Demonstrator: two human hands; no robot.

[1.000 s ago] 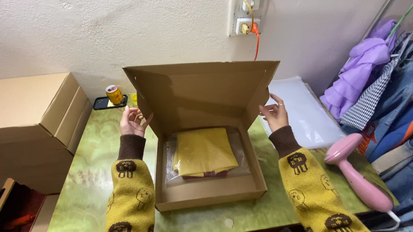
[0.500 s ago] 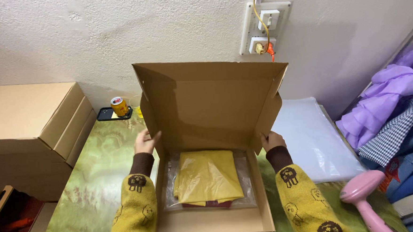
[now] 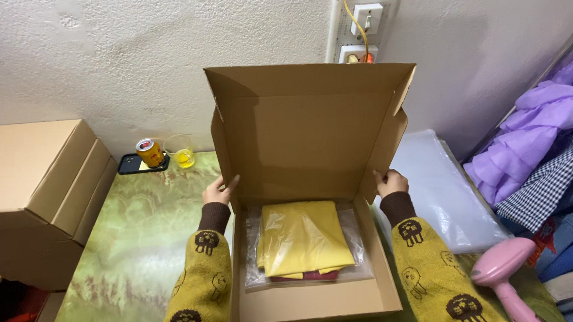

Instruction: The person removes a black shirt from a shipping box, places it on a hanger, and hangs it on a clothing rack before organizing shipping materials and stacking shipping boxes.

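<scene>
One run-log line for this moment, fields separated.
left hand: on lid flap | right hand: on lid flap | cardboard box: open | bagged yellow garment: inside

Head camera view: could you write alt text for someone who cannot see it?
Two hands, left and right, hold the side flaps of an open cardboard box on a green table. Inside lies a folded yellow garment in a clear bag. A can and glass stand by the wall.
</scene>
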